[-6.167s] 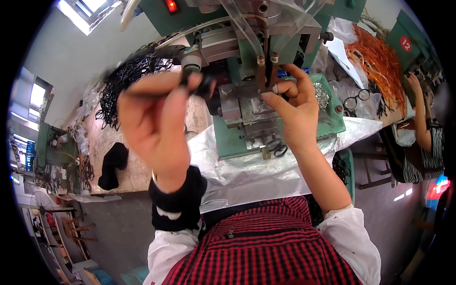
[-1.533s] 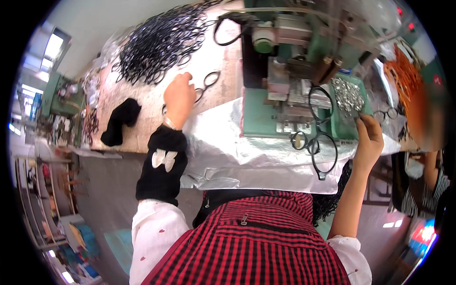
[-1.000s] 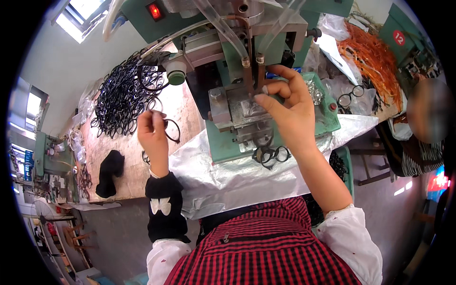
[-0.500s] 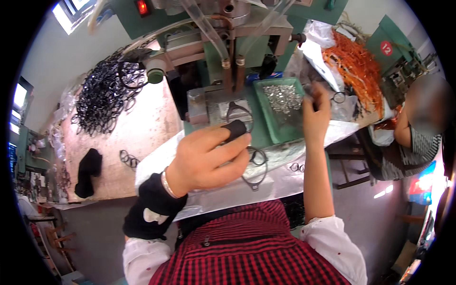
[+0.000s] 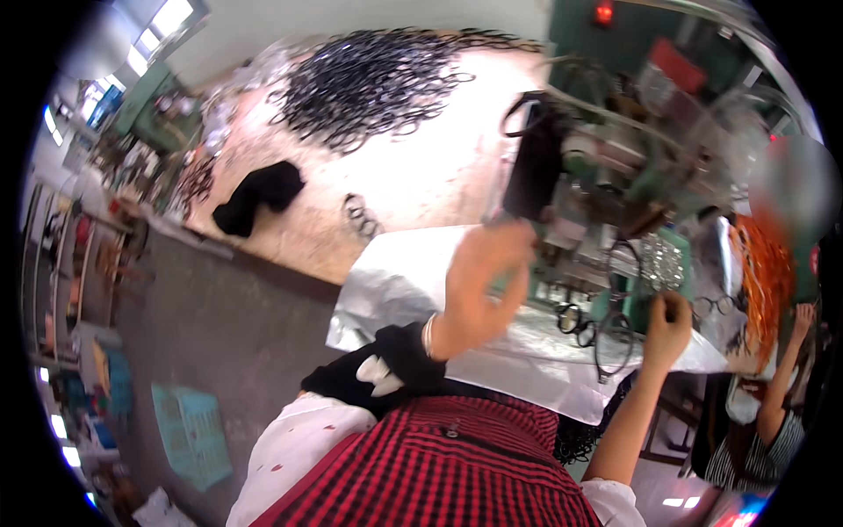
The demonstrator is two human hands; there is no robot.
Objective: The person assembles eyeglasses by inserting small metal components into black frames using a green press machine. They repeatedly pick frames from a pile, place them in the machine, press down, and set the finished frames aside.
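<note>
My left hand (image 5: 483, 285) is raised over the white sheet (image 5: 413, 263), left of the press machine (image 5: 606, 162). Motion smears its fingers; they look curled, with a gap by the thumb, and I cannot make out anything in them. Fingertips together, my right hand (image 5: 669, 332) is at the near edge of a green tray (image 5: 688, 255) holding small shiny metal pieces (image 5: 660, 262). Whatever is between those fingertips is hidden. Left of that hand, a black looped strap (image 5: 614, 344) hangs over the front edge, with small black rings (image 5: 571, 318) beside it.
A large heap of black loops (image 5: 369, 83) covers the back of the worktable. Nearer lie a black cloth (image 5: 261, 198) and some loose rings (image 5: 358, 215). Orange strands (image 5: 762, 272) and a co-worker's arm (image 5: 780, 386) are at the right. A blue crate (image 5: 191, 432) stands on the floor.
The view has swung left, putting the machine at the right. My left hand has left the machine's front; the black piece at its fingertips no longer shows. My right hand has come to the tray's near edge.
</note>
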